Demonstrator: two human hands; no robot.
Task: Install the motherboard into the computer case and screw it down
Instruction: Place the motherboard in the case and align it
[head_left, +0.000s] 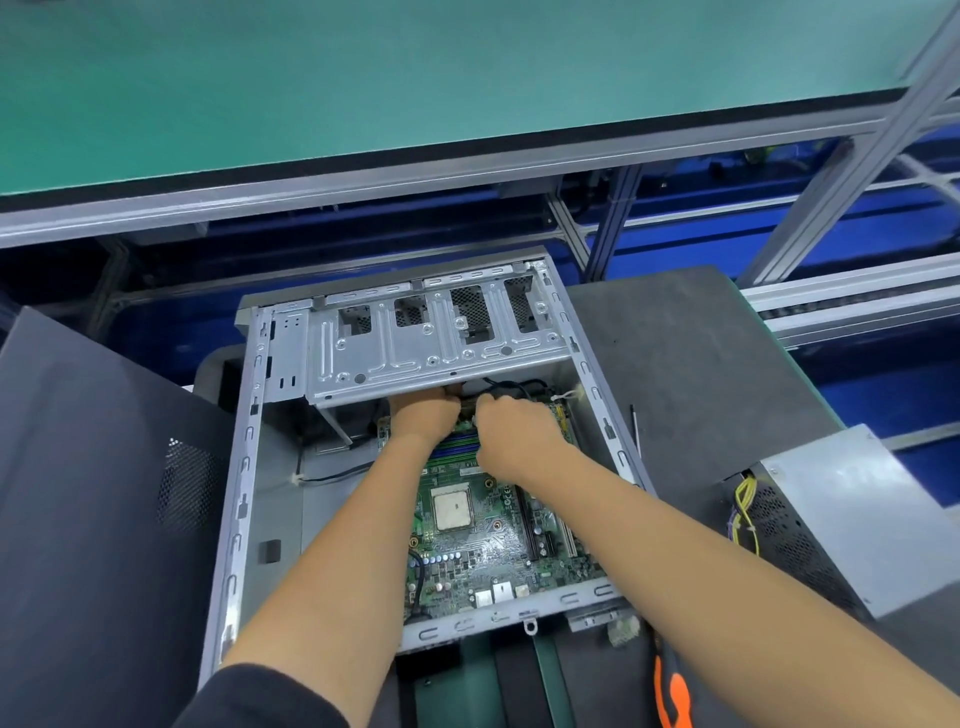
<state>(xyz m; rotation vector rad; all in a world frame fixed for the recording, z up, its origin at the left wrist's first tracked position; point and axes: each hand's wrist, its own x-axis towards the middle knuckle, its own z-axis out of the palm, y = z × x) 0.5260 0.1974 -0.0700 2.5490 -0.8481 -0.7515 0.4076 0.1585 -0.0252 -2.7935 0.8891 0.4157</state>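
The motherboard (488, 525) is laid inside the case (244, 467); its far edge is worked by the left hand (423, 415) and right hand (511, 428), grips unclear; screwing remains, 0 screws confirmed

The far end of the computer case (244, 467) is roofed by the drive cage (436, 343), beneath which both hands are crowded beside black cables (511, 387). The motherboard (483, 540) is left uncovered between the forearms. Open floor is offered left of it inside the case.
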